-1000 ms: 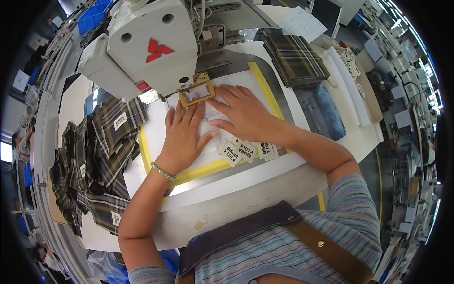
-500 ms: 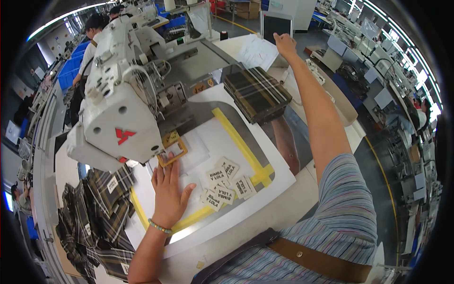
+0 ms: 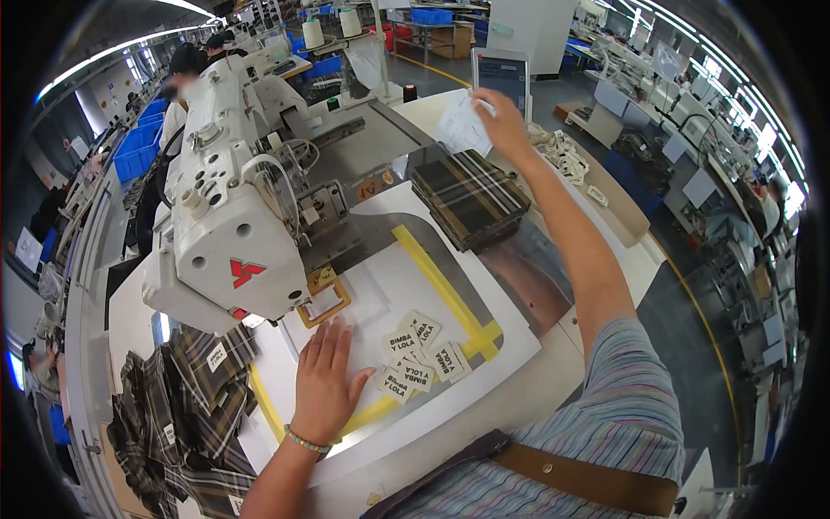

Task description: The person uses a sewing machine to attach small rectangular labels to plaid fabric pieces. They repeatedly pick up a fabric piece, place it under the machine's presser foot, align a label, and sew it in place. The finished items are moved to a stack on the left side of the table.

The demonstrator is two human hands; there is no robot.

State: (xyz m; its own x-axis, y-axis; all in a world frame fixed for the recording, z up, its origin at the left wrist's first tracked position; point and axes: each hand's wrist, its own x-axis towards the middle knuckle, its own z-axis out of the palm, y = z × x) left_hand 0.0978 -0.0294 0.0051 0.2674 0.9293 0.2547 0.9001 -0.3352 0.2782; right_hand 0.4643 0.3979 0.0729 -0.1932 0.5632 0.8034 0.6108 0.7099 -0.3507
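My left hand [image 3: 324, 385] lies flat and open on the white work sheet [image 3: 385, 294], fingertips just short of an orange-edged clamp frame [image 3: 327, 303] under the sewing machine head [image 3: 233, 233]. Beside its thumb, several small cream labels [image 3: 417, 350] lie in a loose pile. My right hand [image 3: 503, 125] reaches far out over a white paper [image 3: 461, 130], in front of a tablet screen [image 3: 503, 76]. Its fingers are bent, with a pale gap between them and the thumb; no held thing shows. A stack of folded plaid fabric [image 3: 471, 195] is below my right wrist.
Plaid pieces with labels [image 3: 186, 415] are heaped left of the sheet. Yellow tape [image 3: 445, 285] borders the work area. Thread cones [image 3: 313, 35] stand at the back, and white parts [image 3: 566, 160] lie beyond my right forearm. A person [image 3: 177, 95] is behind the machine.
My right hand has come down and back from the tablet screen, and its fingers are now bent. My left hand has drawn slightly back from the clamp frame. The whole view has shifted.
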